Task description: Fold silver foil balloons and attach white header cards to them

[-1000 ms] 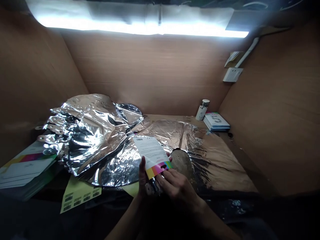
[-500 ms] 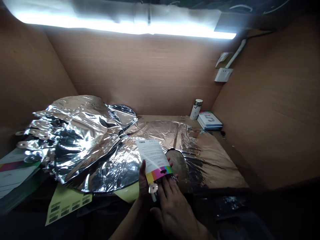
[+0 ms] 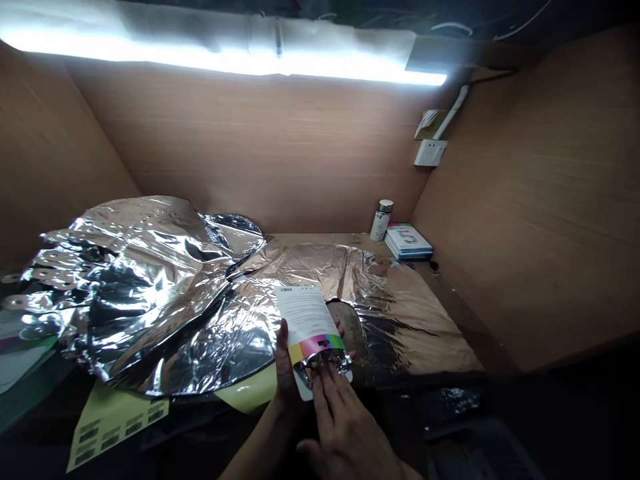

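My left hand [image 3: 286, 373] grips a white package card [image 3: 309, 323] with a rainbow stripe, thumb along its left edge. A folded piece of silver foil [image 3: 326, 363] sits at the card's lower end. My right hand [image 3: 345, 427] lies just below, its fingertips pressing on that folded foil. Both hands hover over the near edge of a wooden desk, in front of a flat silver foil sheet [image 3: 310, 273].
A big heap of crumpled silver foil pieces [image 3: 135, 280] covers the left of the desk. Yellow label sheets [image 3: 107, 423] stick out beneath it. A small white bottle [image 3: 381, 220] and a stack of packs [image 3: 410, 241] stand at the back right. Wooden walls enclose the desk.
The folded silver foil has come further into view at the card's lower end under my right fingers. The camera view has shifted to the right.
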A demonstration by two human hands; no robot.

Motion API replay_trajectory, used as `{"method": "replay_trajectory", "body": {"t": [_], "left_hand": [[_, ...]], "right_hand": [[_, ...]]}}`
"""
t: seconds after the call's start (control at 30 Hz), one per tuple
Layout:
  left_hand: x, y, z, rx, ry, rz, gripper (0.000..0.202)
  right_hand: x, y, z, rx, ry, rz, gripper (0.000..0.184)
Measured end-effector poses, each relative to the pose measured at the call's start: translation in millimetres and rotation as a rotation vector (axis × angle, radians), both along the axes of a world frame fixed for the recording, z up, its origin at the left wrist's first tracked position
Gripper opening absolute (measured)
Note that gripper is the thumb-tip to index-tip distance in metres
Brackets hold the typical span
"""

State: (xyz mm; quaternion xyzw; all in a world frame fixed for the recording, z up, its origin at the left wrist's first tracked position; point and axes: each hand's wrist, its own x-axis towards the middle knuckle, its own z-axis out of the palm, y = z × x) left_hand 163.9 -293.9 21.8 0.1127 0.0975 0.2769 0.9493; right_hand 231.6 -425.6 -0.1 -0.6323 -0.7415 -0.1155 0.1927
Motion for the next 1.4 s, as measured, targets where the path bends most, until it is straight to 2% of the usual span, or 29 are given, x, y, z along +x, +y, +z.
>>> {"method": "replay_trajectory", "body": {"t": [0.07, 0.17, 0.23, 0.3, 0.37, 0.4, 0.43, 0.47, 0.53, 0.57, 0.6, 0.73, 0.8, 0.9, 1.03, 1.1, 1.13, 1.2, 1.27, 1.4], "left_hand": [[6, -9, -3.7, 0.016, 0.032, -0.03, 0.084], [14, -18, -8.0, 0.076, 0.133, -0.127, 0.088], [15, -17, -9.0, 0.214, 0.294, -0.104, 0.084], [14, -5, -8.8, 0.523, 0.568, 0.071, 0.075], [17, 13, -8.2, 0.857, 0.813, 0.319, 0.07], [21, 22, -8.6, 1.046, 0.903, 0.393, 0.068], [27, 31, -9.6, 1.264, 0.983, 0.4, 0.065], [34, 39, -11.8, 1.494, 1.047, 0.343, 0.06], [49, 48, -19.6, 1.914, 1.145, 0.147, 0.055], [56, 50, -25.0, 2.059, 1.189, 0.065, 0.055], [61, 50, -31.2, 2.126, 1.216, 0.027, 0.056], [70, 49, -52.4, 2.146, 1.133, 0.114, 0.061], [68, 50, -54.7, 2.082, 0.998, 0.141, 0.059], [56, 52, -44.4, 1.974, 0.781, 0.101, 0.055], [5, 41, -26.1, 1.864, 0.619, 0.063, 0.05], [-26, 29, -26.1, 1.851, 0.623, -0.008, 0.06], [-38, 23, -28.7, 1.845, 0.637, -0.042, 0.058], [-53, 11, -36.6, 1.795, 0.694, -0.045, 0.033], [-54, 3, -44.4, 1.697, 0.764, 0.026, 0.008], [-39, 1, -47.4, 1.6, 0.882, 0.154, 0.018]], "right_hand": [[1, 5, 13.4, -0.149, 0.098, -0.053, 0.083], [18, 14, 37.9, -0.394, 0.216, -0.116, 0.069], [34, 15, 42.6, -0.457, 0.241, -0.121, 0.067], [47, 12, 33.9, -0.452, 0.249, -0.122, 0.065], [52, 8, 16.7, -0.428, 0.241, -0.141, 0.062], [51, 7, 7.5, -0.412, 0.232, -0.149, 0.061], [50, 6, -1.2, -0.392, 0.224, -0.153, 0.061], [47, 5, -8.7, -0.369, 0.22, -0.155, 0.062], [42, 2, -20.0, -0.321, 0.217, -0.153, 0.065], [40, -2, -24.1, -0.293, 0.209, -0.152, 0.067], [40, -7, -27.2, -0.26, 0.192, -0.138, 0.066], [51, -34, -31.6, -0.028, 0.159, 0.027, 0.045], [63, -43, -30.7, 0.015, 0.162, 0.005, 0.047], [82, -44, -31.8, -0.046, 0.119, -0.029, 0.061], [92, -36, -37.6, 0.0, 0.208, -0.011, 0.048], [88, -34, -37.0, 0.013, 0.314, -0.047, 0.039], [85, -32, -35.3, 0.02, 0.375, -0.072, 0.032], [78, -28, -29.9, 0.023, 0.506, -0.147, 0.014], [71, -22, -23.6, 0.01, 0.617, -0.239, 0.009], [60, -9, -14.6, -0.017, 0.672, -0.42, 0.006]]}}
